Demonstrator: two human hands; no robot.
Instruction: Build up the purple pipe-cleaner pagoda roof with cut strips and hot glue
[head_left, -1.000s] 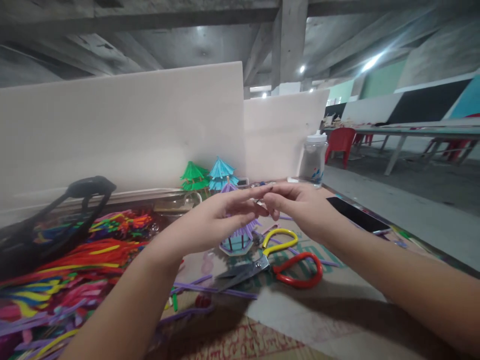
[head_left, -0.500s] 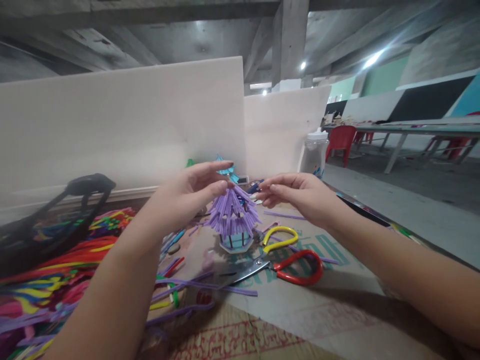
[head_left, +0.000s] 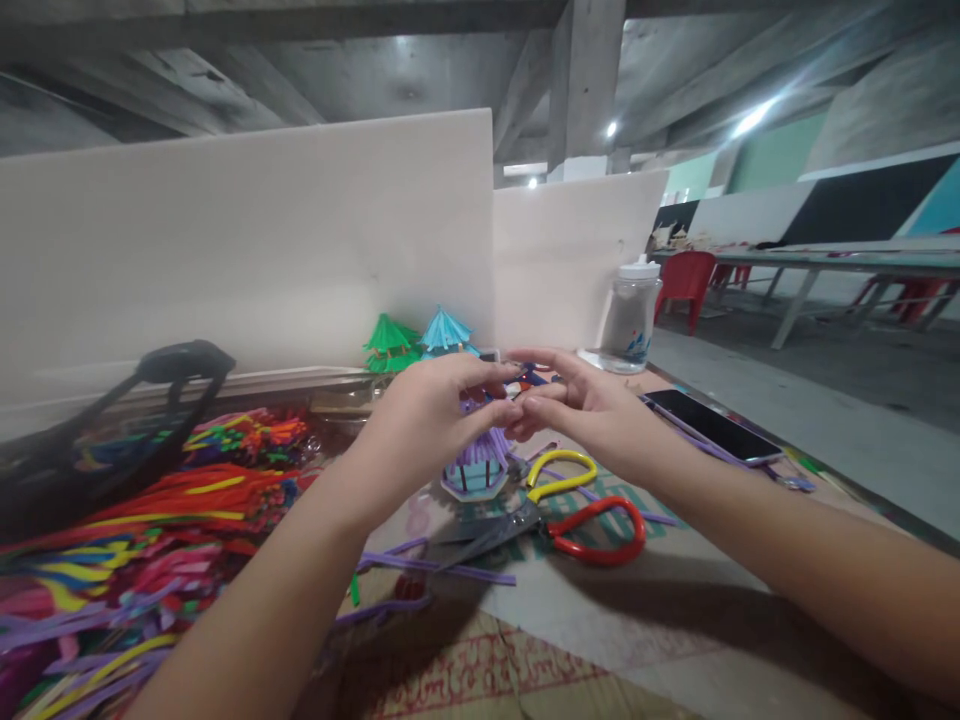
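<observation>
A small pavilion model (head_left: 474,478) stands on the table, with a layered roof of purple pipe cleaners, dark posts and a pale base. My left hand (head_left: 442,400) is in front of its roof, thumb and fingers curved and apart, covering most of the purple. From the right, my right hand (head_left: 585,400) meets it, fingers extended and fingertips close to or touching the left thumb. I make out nothing held in either hand. Just in front of the model lie scissors (head_left: 536,515) with one yellow and one red handle loop, blades to the left.
Green (head_left: 390,343) and blue (head_left: 448,330) roofed models stand behind by the white partition (head_left: 247,240). Bundles of coloured pipe cleaners (head_left: 202,495) lie at left, near a black strap-like object (head_left: 184,365). A clear bottle (head_left: 628,320) and a phone (head_left: 712,425) are at right.
My left hand has moved right and slightly down, over the purple roof. My right hand has come a little left, so the fingertips now meet. The view has shifted, showing the phone and green model more fully.
</observation>
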